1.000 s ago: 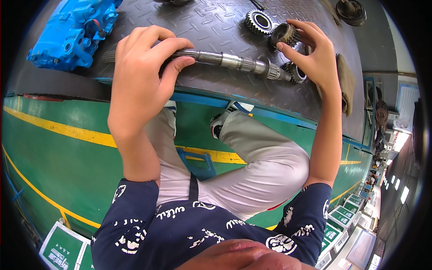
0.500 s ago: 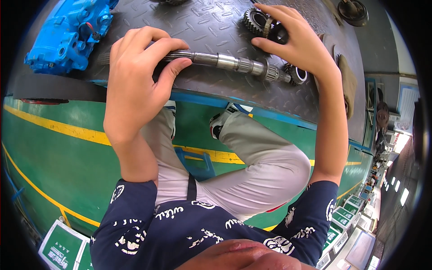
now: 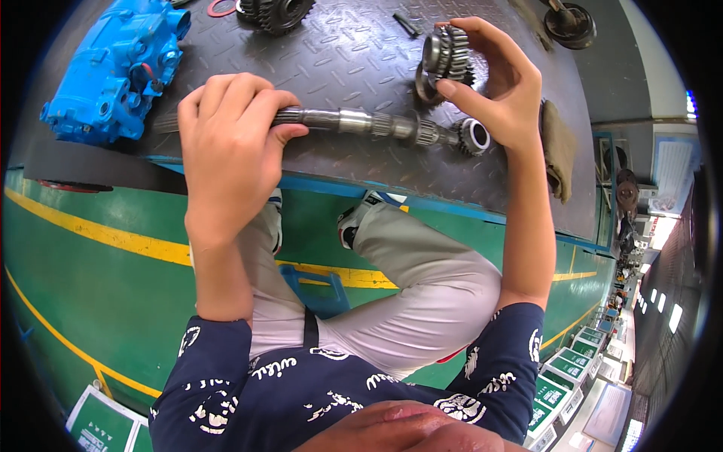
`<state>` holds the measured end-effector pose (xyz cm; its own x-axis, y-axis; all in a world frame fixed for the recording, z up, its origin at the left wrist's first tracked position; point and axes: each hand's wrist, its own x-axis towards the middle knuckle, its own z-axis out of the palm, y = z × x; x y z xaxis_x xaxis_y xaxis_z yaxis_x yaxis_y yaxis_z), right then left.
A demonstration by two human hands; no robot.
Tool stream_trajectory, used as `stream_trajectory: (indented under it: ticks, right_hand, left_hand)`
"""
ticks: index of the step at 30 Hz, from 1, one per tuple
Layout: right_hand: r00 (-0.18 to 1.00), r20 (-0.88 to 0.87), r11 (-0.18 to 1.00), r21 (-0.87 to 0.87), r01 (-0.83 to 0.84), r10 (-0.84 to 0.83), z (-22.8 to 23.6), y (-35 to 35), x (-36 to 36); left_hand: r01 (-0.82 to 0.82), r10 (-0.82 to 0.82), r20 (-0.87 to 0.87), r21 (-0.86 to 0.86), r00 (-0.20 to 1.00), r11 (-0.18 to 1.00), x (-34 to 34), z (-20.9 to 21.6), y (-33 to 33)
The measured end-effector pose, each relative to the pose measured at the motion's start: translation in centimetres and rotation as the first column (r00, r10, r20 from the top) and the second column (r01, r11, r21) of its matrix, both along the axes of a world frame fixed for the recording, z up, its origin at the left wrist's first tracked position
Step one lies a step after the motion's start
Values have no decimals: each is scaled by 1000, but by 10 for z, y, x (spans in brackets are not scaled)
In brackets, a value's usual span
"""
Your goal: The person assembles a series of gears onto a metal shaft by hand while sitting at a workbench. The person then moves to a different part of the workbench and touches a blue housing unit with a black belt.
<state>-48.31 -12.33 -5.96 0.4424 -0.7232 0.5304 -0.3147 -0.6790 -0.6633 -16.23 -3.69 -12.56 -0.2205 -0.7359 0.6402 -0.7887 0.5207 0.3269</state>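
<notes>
A long splined steel shaft point(image 3: 354, 121) lies across the dark checkered metal bench top point(image 3: 339, 68). My left hand point(image 3: 230, 151) is closed round its left part, thumb on the near side. Between the thumb and fingers of my right hand point(image 3: 508, 98) is a toothed gear point(image 3: 454, 53), held on its side. Partly hidden behind and below it is a ring-like part point(image 3: 426, 84), and I cannot tell whether the two touch. By the shaft's right end sits a small gear ring point(image 3: 474, 136) with a bright rim.
A blue cast housing point(image 3: 105, 75) stands at the left. Dark gears point(image 3: 279, 13), a red ring point(image 3: 221, 8) and a short pin point(image 3: 407, 25) lie farther back. At the right are a brown cloth point(image 3: 556, 147) and a round metal part point(image 3: 570, 29). The bench's blue edge point(image 3: 361, 190) runs before my knees.
My right hand has taken hold of the gear and tilted it, its fingers now round it. My left hand stays on the shaft. The whole view has shifted slightly.
</notes>
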Motion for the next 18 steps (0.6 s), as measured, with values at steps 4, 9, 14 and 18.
stream_trajectory:
  ticks: [4, 9, 14, 18]
  right_hand:
    - [906, 422, 941, 317, -119, -27, -8, 9, -11]
    - [632, 756, 827, 459, -326, -171, -22, 22, -26]
    - [668, 731, 848, 437, -301, -140, -16, 38, -14]
    - [791, 607, 886, 404, -227, -74, -31, 44, -22]
  left_hand:
    - [-35, 35, 4, -22, 999, 999, 2, 0, 1]
    - [-50, 48, -42, -63, 998, 997, 3, -2, 1]
    - [-95, 84, -116, -92, 990, 991, 1, -1, 0]
    - [-138, 121, -152, -106, 981, 985, 1, -2, 1]
